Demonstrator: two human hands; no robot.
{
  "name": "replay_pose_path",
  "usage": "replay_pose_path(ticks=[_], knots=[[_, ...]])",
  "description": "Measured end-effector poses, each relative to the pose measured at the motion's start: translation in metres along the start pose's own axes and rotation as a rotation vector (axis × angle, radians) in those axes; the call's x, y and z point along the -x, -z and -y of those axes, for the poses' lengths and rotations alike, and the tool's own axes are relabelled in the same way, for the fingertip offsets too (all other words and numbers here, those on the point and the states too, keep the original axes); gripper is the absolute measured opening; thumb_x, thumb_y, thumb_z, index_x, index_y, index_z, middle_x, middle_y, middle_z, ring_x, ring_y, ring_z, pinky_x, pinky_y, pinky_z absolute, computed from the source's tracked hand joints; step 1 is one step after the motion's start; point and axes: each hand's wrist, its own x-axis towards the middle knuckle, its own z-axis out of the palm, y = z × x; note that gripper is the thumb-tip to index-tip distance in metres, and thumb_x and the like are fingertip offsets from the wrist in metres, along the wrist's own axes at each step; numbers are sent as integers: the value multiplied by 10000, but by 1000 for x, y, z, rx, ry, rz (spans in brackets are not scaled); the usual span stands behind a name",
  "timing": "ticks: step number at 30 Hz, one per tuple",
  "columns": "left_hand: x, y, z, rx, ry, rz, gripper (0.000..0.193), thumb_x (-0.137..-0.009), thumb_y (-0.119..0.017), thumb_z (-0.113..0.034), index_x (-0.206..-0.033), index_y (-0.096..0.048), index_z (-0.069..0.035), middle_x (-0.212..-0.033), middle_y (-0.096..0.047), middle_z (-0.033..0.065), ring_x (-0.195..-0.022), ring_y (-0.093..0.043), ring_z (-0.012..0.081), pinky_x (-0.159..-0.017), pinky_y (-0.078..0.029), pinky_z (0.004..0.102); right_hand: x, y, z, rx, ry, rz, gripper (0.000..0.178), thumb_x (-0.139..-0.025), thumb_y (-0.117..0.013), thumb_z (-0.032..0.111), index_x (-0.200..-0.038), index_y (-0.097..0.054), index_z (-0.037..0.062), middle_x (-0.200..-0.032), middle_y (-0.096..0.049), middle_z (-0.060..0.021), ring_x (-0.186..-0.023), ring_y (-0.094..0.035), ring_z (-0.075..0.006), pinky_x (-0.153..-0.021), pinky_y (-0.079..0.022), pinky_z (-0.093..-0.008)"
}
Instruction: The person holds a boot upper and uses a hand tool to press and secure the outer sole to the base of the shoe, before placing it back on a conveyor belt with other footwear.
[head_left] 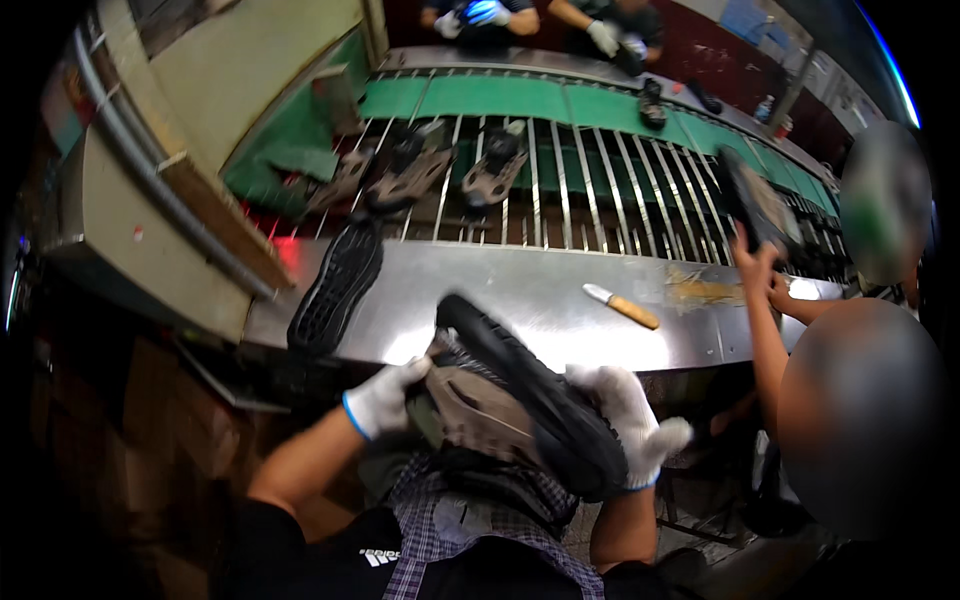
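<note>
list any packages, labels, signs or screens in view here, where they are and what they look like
No clear packages, signs or screens show.
Red and white bottle or can: far right, behind the green conveyor; too small to tell more.
Small red mark: on the beige machine housing at left; may be a sticker.
Red glow: a light at the near left end of the metal roller rack.

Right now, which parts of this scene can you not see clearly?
Head view only:
- Shoe: its toe end is hidden behind the right hand.
- Left hand: its fingers are tucked behind the shoe's upper.
- Loose sole: its lower end fades into shadow at the table edge.
- Knife: too small to show its blade edge.
- Shoes on the rack: blurred by distance.
</note>
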Motion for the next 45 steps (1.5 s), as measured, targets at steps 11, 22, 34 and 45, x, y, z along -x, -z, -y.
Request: replay_pose_path(ticks=[11, 22, 34, 45], knots=[[-55, -104, -17, -1888, -71, 336, 942, -773, -895, -600, -1449, -616, -6, -1250, -742, 257, -1147, -745, 383, -995, -589, 456, -5, 43, -40, 191, -353, -99, 817, -1040, -630, 566, -1585, -522, -32, -1417, -695, -241, -1258, -699, -311, -1118, -544, -447], [-10, -4, -17, -1371, -162, 57, 760, -835, -913, -467, -1404, -679, -20, -1275, -743, 154, -1128, -721, 270, -1016, -574, 400, 106, 109, -22, 544, -495, -95, 328, -1008, -744, 359, -1062, -821, 45, -1509, -651, -229, -1363, -648, -357, -1162, -509, -499], [-135, -38, 69, -907, -789, -296, 264, -1132, -606, -234, -1212, -726, -13, -1102, -771, 79, -1015, -741, 207, -930, -597, 345, 86, 29, -51, 690, -231, 30, 869, -835, -934, 352, -1485, -520, -48, -1352, -630, -180, -1263, -642, -296, -1117, -513, -439], [7, -66, 135, -1231, -817, -251, 665, -780, -1002, -334, -1214, -643, 19, -1174, -670, 207, -1004, -737, 336, -849, -636, 414, 101, 31, -73, 805, -118, 70, 872, -647, -1076, 282, -1318, -581, 25, -1262, -621, -140, -1211, -612, -307, -1073, -511, -461]])
